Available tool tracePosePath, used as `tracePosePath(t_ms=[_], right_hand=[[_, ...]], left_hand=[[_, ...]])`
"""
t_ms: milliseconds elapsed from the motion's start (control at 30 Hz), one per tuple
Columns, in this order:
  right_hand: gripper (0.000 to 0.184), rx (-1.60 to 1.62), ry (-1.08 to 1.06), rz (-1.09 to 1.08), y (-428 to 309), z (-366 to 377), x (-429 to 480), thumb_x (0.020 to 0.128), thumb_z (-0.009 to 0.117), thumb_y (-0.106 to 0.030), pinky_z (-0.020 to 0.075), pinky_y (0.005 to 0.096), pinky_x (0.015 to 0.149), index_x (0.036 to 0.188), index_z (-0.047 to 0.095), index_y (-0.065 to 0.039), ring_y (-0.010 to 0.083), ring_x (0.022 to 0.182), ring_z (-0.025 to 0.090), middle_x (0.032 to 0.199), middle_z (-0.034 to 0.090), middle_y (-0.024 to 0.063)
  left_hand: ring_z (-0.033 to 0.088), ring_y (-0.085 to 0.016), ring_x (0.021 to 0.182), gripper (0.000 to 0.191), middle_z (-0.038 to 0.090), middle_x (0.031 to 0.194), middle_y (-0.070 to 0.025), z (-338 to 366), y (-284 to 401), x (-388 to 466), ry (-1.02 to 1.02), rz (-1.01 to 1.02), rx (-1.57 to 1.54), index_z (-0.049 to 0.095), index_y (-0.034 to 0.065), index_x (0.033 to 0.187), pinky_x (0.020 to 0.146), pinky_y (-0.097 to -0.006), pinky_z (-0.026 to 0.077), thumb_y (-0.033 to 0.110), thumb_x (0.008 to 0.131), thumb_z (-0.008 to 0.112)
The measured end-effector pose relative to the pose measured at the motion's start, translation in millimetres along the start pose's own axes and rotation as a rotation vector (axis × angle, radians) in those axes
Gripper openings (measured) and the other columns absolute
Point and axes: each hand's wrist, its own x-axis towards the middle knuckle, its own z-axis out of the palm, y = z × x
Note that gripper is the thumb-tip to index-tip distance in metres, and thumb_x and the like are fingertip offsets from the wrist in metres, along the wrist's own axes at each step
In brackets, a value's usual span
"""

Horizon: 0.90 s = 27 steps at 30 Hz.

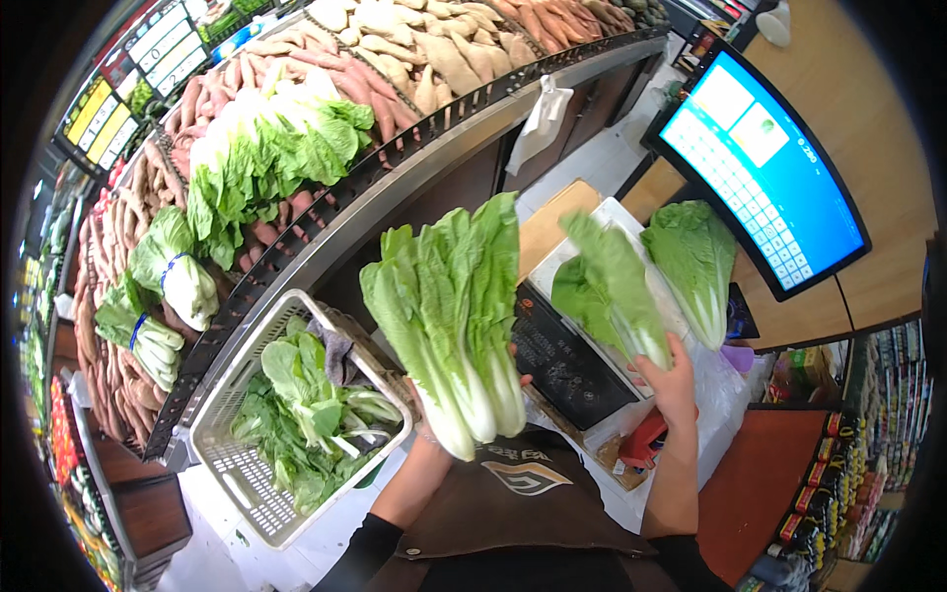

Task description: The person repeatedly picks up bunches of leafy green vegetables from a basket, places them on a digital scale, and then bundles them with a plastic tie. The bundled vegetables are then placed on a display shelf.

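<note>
My left hand (427,423) supports a bunch of long-leaved lettuce (451,311), held upright in front of my apron, white stems down. The leaves hide most of that hand; some fingertips show at the right edge of the stems. In my right hand (672,381) is the stem end of a single lettuce head (629,296), its leaves blurred. This head is over a white-topped box with a dark printed side (573,362). One more leafy head (695,266) lies just right of it, below the screen.
On my left stands a white plastic basket (296,529) with loose leaves and a grey cloth (336,355). Beyond it, a black-railed display holds sweet potatoes (444,59), piled lettuce (266,148) and tied bundles (177,270). A lit touchscreen (769,170) stands at right, above a red scoop-like object (642,440).
</note>
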Motion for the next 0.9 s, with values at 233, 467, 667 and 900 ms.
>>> tracePosePath(t_ms=[233,467,667,900], right_hand=[[0.068,0.133,-0.059,-0.519,-148.7,36.1,-67.1,0.093,0.067,-0.016,0.0483,0.0348,0.095,0.151,0.037,0.002,0.0233,0.113,0.052,0.131,0.047,0.0171],[0.063,-0.288,-0.121,-0.872,-154.8,112.8,-90.0,0.084,0.067,-0.003,0.0441,0.0419,0.099,0.145,0.051,-0.004,0.0339,0.117,0.049,0.137,0.045,0.0183],[0.058,-0.349,-0.137,-0.96,-138.4,130.2,-86.2,0.076,0.072,0.0,0.0464,0.0426,0.097,0.132,0.064,-0.007,0.0358,0.107,0.054,0.138,0.054,0.0178],[0.056,-0.463,-0.166,-0.971,-131.1,130.4,-82.2,0.078,0.072,-0.002,0.0449,0.0426,0.097,0.134,0.061,-0.001,0.0348,0.109,0.051,0.145,0.051,0.0187]], left_hand=[[0.03,-0.037,0.146,0.118,0.028,0.161,-0.0141,-8.5,-6.8,8.8,0.073,-0.004,0.001,0.022,0.0196,0.16,0.118,-0.0686,0.024,0.078,0.07,0.071],[0.048,-0.031,0.136,0.117,0.047,0.151,-0.0125,-10.4,-10.6,7.7,0.171,0.049,0.081,0.033,0.0174,0.155,0.115,-0.0483,0.042,0.076,0.064,0.077],[0.039,-0.039,0.14,0.122,0.032,0.159,-0.0174,-12.2,-13.4,12.7,0.059,0.072,0.302,0.02,0.0131,0.159,0.119,-0.0529,0.032,0.088,0.071,0.058],[0.046,-0.034,0.137,0.118,0.041,0.154,-0.0165,4.3,-19.8,17.5,0.088,0.107,0.238,0.028,0.0116,0.156,0.115,-0.0492,0.04,0.084,0.07,0.065]])
